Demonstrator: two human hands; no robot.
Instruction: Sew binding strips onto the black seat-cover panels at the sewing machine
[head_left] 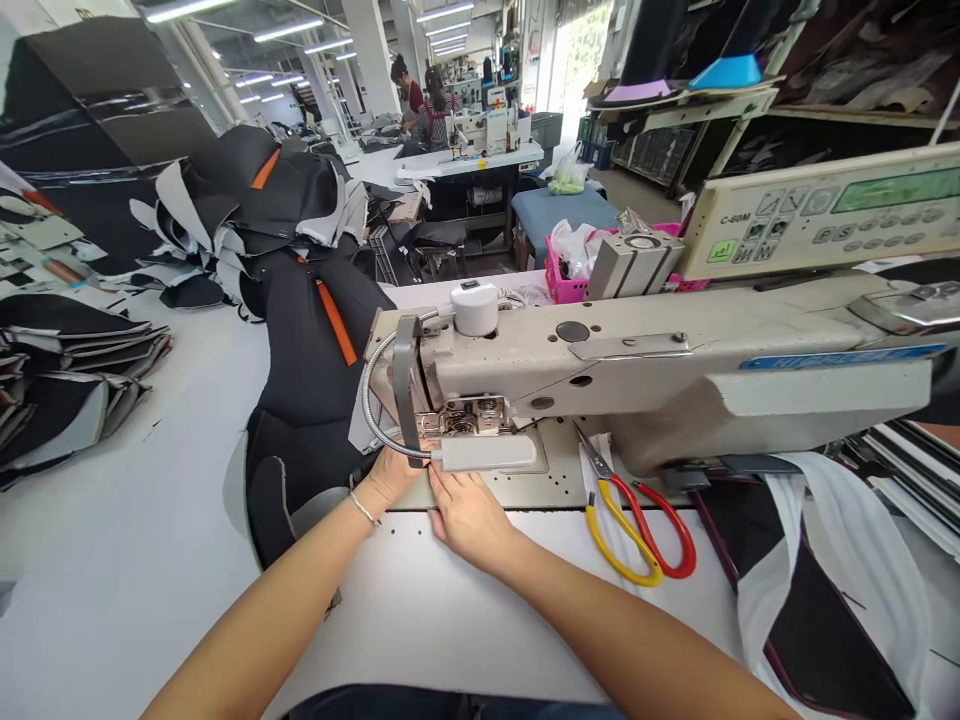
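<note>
My left hand (391, 480) rests at the needle end of a beige sewing machine (540, 360), against the edge of a black padded cover (300, 390) that spreads off to the left. Its fingers are hidden behind the grey guard bar and the lamp. My right hand (469, 515) lies palm down on the metal bed, fingers stretched forward, their tips partly covered by the white lamp (487, 453). No cloth shows clearly beneath it. To its right lie scissors (637, 530) with one yellow and one red handle, blades pointing towards the machine.
Black and grey cut pieces (75, 370) are stacked at the left. White strips (780, 560) and a dark panel (832, 610) lie at the right. A control box (825, 215) stands above the machine arm. Behind are a pink basket (562, 275) and two people (424, 105) at work.
</note>
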